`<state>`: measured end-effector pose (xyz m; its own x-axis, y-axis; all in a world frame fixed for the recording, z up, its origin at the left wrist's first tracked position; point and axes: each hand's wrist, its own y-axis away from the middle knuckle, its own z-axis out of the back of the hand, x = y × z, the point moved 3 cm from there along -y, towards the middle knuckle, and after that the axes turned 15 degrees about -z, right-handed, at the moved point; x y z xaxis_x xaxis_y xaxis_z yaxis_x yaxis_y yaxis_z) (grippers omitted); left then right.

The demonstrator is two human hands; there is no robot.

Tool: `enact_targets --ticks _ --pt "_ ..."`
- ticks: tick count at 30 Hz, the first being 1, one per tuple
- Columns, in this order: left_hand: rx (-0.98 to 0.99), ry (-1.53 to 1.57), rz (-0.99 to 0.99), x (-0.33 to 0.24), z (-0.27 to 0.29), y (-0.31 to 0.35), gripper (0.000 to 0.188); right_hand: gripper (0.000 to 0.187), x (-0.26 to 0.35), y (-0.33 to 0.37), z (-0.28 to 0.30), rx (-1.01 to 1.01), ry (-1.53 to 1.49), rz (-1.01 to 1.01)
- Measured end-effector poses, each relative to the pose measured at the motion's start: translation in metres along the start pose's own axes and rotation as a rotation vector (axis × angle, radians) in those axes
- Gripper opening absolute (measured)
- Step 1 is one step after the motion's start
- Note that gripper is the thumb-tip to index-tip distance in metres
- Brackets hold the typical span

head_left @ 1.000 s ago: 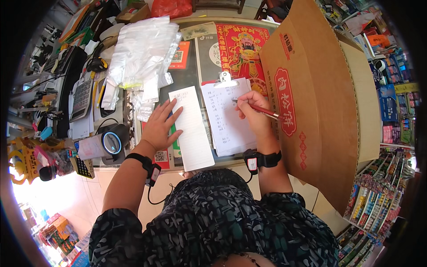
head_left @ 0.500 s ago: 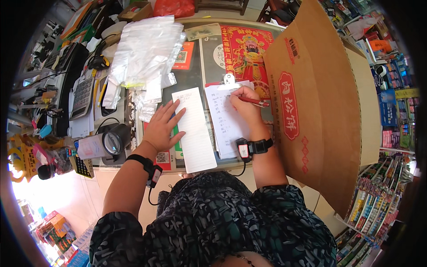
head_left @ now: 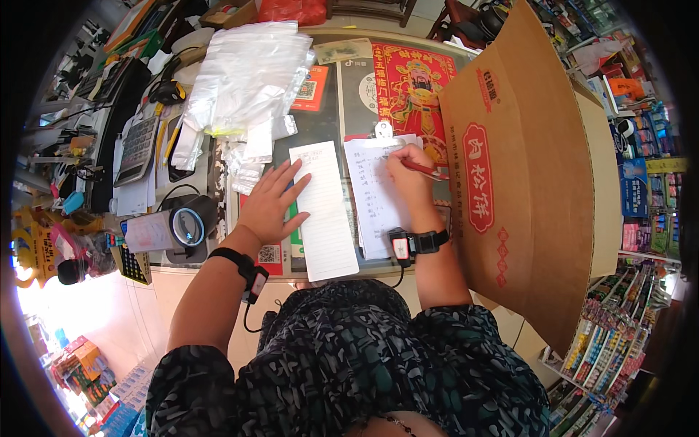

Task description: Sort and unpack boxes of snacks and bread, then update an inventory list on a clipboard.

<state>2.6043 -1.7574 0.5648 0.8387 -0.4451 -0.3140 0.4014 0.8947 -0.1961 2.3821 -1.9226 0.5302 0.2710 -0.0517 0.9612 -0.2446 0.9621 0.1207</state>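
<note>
My right hand [head_left: 412,182] is closed around a red pen [head_left: 426,171] over a clipped stack of white paper sheets [head_left: 380,211]. Handwriting runs down the top sheet, and a silver clip [head_left: 383,130] holds its far edge; the pen's tip is hidden by my fingers. To the left of the stack lies a long, narrow ruled notepad [head_left: 328,233] with a little writing at its far end. My left hand [head_left: 273,204] rests flat with fingers spread, fingertips on the notepad's left edge. It holds nothing.
A tall cardboard box [head_left: 524,167] stands close by my right arm. Clear plastic bags [head_left: 244,80] are heaped at the far left, near a calculator [head_left: 136,149] and a round-lensed device [head_left: 188,227]. A red printed poster [head_left: 415,87] lies beyond the clipped sheets.
The view has shifted slightly, so the counter's things sit a little farther right. My right hand still grips the pen over the sheet; my left stays spread at the notepad.
</note>
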Motion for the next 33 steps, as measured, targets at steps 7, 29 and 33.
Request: enact_targets --ticks 7,29,33 --pt "0.028 -0.027 0.021 -0.002 0.0 0.001 0.062 0.008 -0.002 0.001 0.009 0.093 -0.372 -0.257" --pt "-0.06 -0.02 -0.061 0.003 -0.007 0.009 0.064 0.03 -0.007 0.028 0.072 -0.029 0.652 -0.216" --pt "-0.067 -0.018 -0.049 0.0 -0.005 0.013 0.063 0.039 -0.003 0.023 0.063 -0.075 0.564 -0.207"
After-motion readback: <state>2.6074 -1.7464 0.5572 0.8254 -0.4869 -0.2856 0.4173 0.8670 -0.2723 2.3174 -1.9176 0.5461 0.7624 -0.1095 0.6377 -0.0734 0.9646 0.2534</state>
